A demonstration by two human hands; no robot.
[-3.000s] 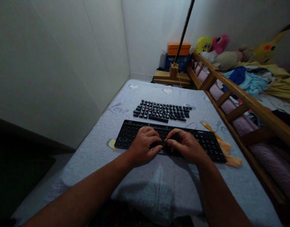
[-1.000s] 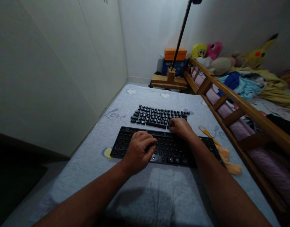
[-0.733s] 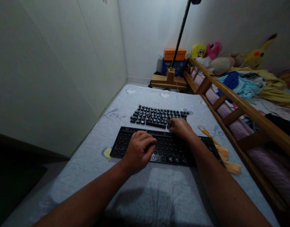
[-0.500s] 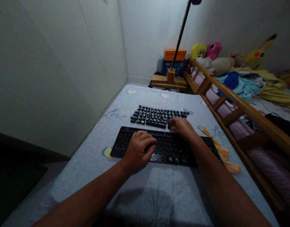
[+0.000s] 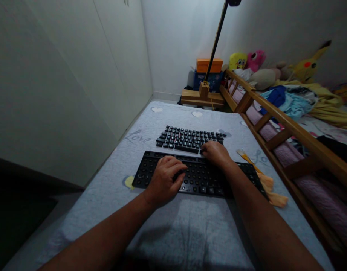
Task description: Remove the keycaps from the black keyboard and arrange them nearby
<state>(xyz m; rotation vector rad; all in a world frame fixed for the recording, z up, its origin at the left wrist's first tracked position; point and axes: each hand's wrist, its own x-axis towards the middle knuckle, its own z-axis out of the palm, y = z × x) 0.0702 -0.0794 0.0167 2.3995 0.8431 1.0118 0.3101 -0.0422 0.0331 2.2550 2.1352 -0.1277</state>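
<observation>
A black keyboard base point(image 5: 150, 171) with its keycaps taken off lies on a pale blue sheet point(image 5: 173, 226). Beyond it, the loose keycaps point(image 5: 184, 137) are laid out in rows. My left hand point(image 5: 164, 180) rests curled on the middle of the base, fingers bent down onto it. My right hand point(image 5: 217, 152) reaches over the base to the near right edge of the keycap rows, its fingertips pinched there on something I cannot make out.
A yellow brush with a cloth point(image 5: 263, 178) lies right of the keyboard. A wooden bed rail point(image 5: 289, 126) runs along the right, with clothes and plush toys point(image 5: 246, 60) behind. A wooden stand with a dark pole point(image 5: 207, 90) and boxes point(image 5: 208, 66) stands at the far end. A white wall closes the left.
Three seconds ago both hands worked together at the base with a thin wire tool. Since then my right hand has gone forward to the keycap rows; over the last second it barely shifts.
</observation>
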